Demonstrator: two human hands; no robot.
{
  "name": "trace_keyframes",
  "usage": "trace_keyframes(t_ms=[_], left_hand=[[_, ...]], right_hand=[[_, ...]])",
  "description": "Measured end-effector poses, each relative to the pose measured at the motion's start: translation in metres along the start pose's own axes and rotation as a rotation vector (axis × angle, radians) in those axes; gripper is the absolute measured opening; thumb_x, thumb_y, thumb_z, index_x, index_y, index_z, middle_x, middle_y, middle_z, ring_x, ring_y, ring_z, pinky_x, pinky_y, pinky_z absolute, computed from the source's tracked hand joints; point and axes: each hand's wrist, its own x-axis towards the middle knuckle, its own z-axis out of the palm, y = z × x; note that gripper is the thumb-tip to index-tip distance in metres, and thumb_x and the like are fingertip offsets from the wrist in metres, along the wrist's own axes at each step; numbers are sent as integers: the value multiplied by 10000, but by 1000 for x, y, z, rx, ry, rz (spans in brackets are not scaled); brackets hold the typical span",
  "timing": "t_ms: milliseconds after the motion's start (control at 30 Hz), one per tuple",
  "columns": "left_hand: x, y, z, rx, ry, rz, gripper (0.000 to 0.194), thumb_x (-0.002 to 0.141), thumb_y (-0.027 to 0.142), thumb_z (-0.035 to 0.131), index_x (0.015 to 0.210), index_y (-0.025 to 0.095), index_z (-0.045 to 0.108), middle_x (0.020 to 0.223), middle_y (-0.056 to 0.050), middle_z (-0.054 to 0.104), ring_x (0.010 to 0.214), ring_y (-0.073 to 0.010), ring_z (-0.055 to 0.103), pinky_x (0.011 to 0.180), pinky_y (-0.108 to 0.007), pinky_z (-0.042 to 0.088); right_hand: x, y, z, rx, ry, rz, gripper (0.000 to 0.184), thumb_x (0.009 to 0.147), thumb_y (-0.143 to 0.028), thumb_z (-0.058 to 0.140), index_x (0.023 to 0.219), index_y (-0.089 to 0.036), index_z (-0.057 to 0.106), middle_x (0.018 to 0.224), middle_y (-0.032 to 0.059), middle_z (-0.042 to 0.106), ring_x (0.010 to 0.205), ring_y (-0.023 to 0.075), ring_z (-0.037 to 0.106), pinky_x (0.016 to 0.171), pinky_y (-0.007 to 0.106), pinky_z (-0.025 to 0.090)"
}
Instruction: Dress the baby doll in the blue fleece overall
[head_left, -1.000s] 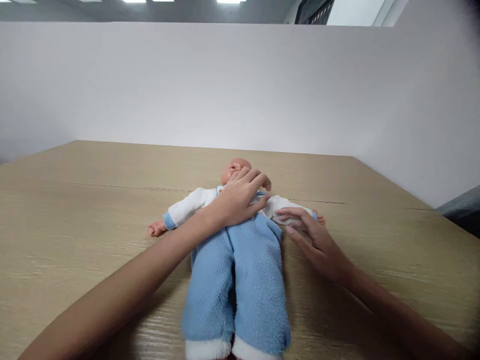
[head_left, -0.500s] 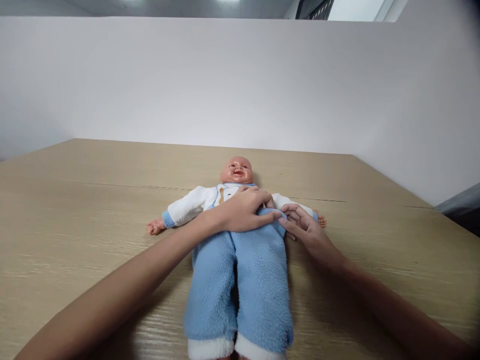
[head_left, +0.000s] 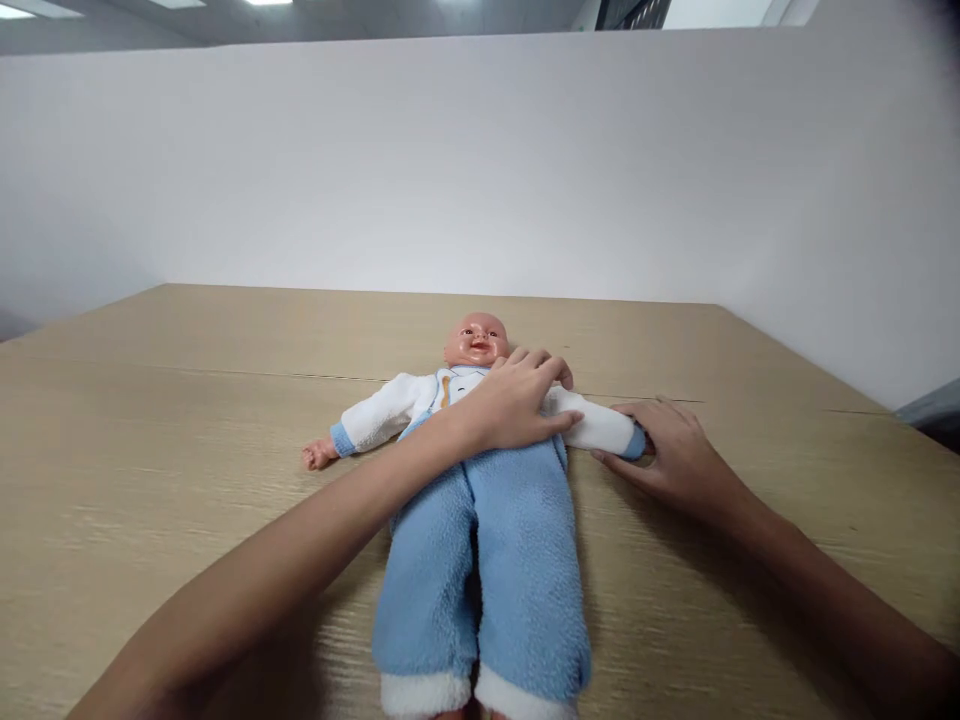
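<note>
A baby doll (head_left: 474, 340) lies on its back on the wooden table (head_left: 150, 440), head away from me. It wears a white top (head_left: 382, 408) with blue cuffs and blue fleece trousers (head_left: 495, 540) with white hems. My left hand (head_left: 517, 405) lies flat on the doll's chest, fingers stretched over its right side. My right hand (head_left: 675, 455) is wrapped round the end of the doll's sleeve (head_left: 604, 428) at the blue cuff, hiding the doll's small hand. The doll's other arm lies stretched out to the left, untouched.
A plain white partition wall (head_left: 480, 170) stands along the table's far edge and down its right side. The table's right edge shows at the far right, with a dark floor area (head_left: 937, 420) beyond it.
My right hand has moved from the doll's waist out to the end of its sleeve and closed round the cuff. My left hand has shifted up from the waistband onto the chest.
</note>
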Motion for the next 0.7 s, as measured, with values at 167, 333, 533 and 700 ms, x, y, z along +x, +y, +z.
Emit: trace_keyframes(t_ms=[167,333,533,700], left_hand=[[12,1,12,70,-188,-51,683,824,553,906,1301,171,599,1355,-186,672,1271,-397,583,1017,-513,501],[4,-3,20,13,-6,-64,422,864,336,827,1208,179,638,1213,-138,744,1124,-348,653,962,-469,502],[-6,-6,14,-313,242,-102,254,860,242,816,1055,180,666,1048,-69,768,973,-261,684,892,-377,508],[-15,-8,7,-663,453,-214,303,864,269,820,1116,181,678,1117,-61,776,1051,-237,705,949,-342,543]], right_hand=[[3,-17,-13,65,220,109,472,857,-669,799,1088,-267,706,1014,94,792,950,394,737,1152,715,416],[5,-59,-24,649,218,391,596,834,-619,902,1323,-368,671,1435,63,709,1310,412,662,1141,580,534],[-2,-67,11,827,-80,402,561,984,-618,739,1432,-311,600,1570,116,592,1456,406,559,1251,625,438],[1,-97,27,839,-237,199,507,1028,-601,644,1393,-250,665,1532,156,607,1460,404,519,1300,644,317]])
